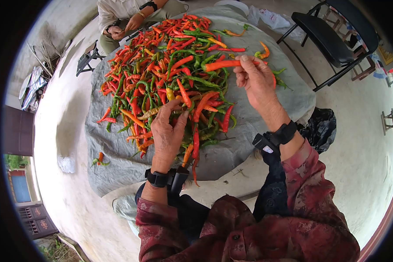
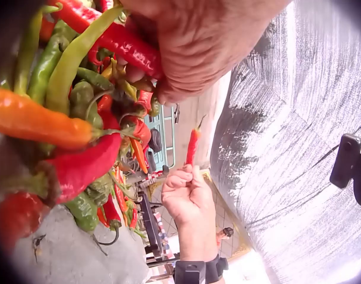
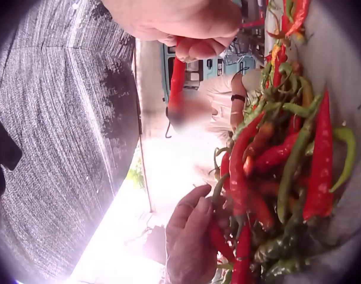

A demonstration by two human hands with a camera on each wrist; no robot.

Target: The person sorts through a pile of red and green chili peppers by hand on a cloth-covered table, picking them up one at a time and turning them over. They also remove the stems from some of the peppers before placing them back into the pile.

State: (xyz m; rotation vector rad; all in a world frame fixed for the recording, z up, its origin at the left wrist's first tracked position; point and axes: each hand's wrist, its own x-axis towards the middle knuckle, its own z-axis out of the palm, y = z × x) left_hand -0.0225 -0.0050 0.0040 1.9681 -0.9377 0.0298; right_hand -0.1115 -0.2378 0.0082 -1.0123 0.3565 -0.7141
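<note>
In the head view, my right hand (image 1: 258,85) holds up a red chili pepper (image 1: 220,65), pinched near one end between thumb and fingers. The same chili (image 2: 193,147) stands upright above the right hand (image 2: 189,198) in the left wrist view. My left hand (image 1: 167,131) reaches into the near side of a heap of red, green and orange chili peppers (image 1: 201,81). Its thumb and fingers close around a red chili (image 2: 130,47) in the left wrist view; the fingertips are partly hidden. Stems and other chilies crowd against that hand (image 3: 189,242) in the right wrist view.
The heap lies on a grey sheet (image 1: 113,150) over a raised surface. Another person (image 1: 118,19) sits across it, hands together. A black folding chair (image 1: 323,39) stands at the right, a black plastic bag (image 1: 321,129) below it. A few chilies (image 1: 262,50) lie apart at the right.
</note>
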